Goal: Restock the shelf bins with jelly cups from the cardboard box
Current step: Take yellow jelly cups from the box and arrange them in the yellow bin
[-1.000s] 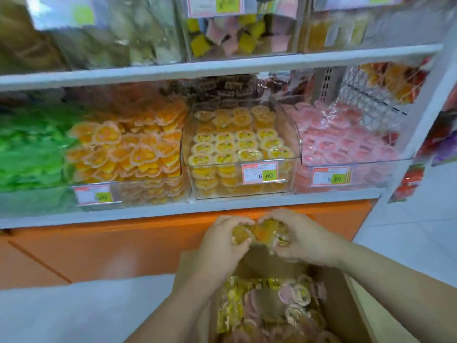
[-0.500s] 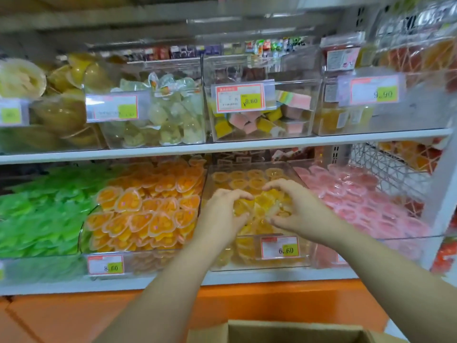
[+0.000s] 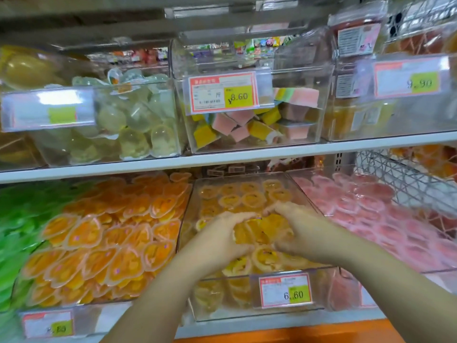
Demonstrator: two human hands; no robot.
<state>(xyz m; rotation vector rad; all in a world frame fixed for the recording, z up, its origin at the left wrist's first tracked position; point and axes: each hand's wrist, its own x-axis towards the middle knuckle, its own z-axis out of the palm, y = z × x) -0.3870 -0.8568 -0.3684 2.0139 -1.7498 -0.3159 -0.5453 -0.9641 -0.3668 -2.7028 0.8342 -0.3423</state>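
The left hand (image 3: 220,235) and right hand (image 3: 300,233) cup a bunch of jelly cups (image 3: 259,231) over the middle bin (image 3: 326,285), the unloading step; next they should spread and release.

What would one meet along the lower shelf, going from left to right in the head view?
green sweets → orange jelly cups → yellow jelly cups → pink jelly cups
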